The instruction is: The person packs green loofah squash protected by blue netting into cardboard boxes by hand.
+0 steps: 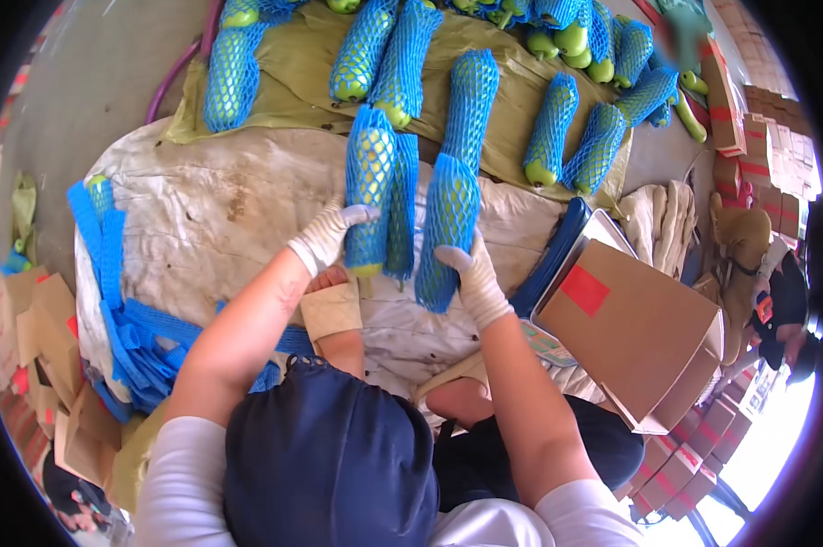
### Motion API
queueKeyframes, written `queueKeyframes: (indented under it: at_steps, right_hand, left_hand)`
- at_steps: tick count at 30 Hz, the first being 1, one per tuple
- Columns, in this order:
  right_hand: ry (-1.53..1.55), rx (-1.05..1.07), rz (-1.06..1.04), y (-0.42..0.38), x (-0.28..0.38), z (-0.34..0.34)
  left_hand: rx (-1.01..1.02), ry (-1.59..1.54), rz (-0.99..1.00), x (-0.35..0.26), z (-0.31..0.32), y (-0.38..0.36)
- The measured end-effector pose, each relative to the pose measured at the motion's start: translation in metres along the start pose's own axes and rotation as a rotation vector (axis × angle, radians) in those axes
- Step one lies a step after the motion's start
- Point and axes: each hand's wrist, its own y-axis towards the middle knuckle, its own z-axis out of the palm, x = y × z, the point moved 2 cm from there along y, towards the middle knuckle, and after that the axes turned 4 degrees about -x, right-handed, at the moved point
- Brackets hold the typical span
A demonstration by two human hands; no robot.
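In a white glove, my left hand (325, 235) grips a long pale-green gourd (372, 164) in a blue foam net, with the thumb on its side and its stem end pointing down toward me. My right hand (478, 283), gloved too, is closed on the lower end of another blue-netted gourd (450, 214), whose upper end overlaps a further netted gourd (472, 91) lying beyond it. A flat blue foam net sleeve (401, 210) hangs between the two held pieces, beside the left one. The fingers under both gourds are hidden.
More netted gourds (603, 146) lie on an olive sheet (275, 100) ahead. A stained white quilt (202, 201) spreads before me, with piled blue net sleeves (147, 346) at left. An open cardboard box (626, 319) stands at right; stacked cartons (767, 155) and a person (781, 301) are farther right.
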Motion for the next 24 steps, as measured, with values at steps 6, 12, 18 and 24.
queueKeyframes:
  at_steps: [6, 12, 18, 24]
  right_hand:
    - [0.204, 0.203, 0.179, 0.026, 0.011, 0.031]
    - [0.281, 0.397, -0.091, -0.078, 0.098, 0.038]
    - [0.036, 0.6, -0.237, -0.181, 0.168, 0.0]
    - [-0.346, 0.226, -1.013, -0.265, 0.175, -0.058]
  left_hand:
    - [-0.048, -0.176, -0.032, -0.003, 0.031, -0.014]
    - [0.087, -0.174, 0.116, -0.069, 0.073, -0.088]
    - [0.355, 0.047, 0.293, -0.175, 0.177, -0.179]
    - [0.536, 0.443, 0.455, -0.198, 0.31, -0.252]
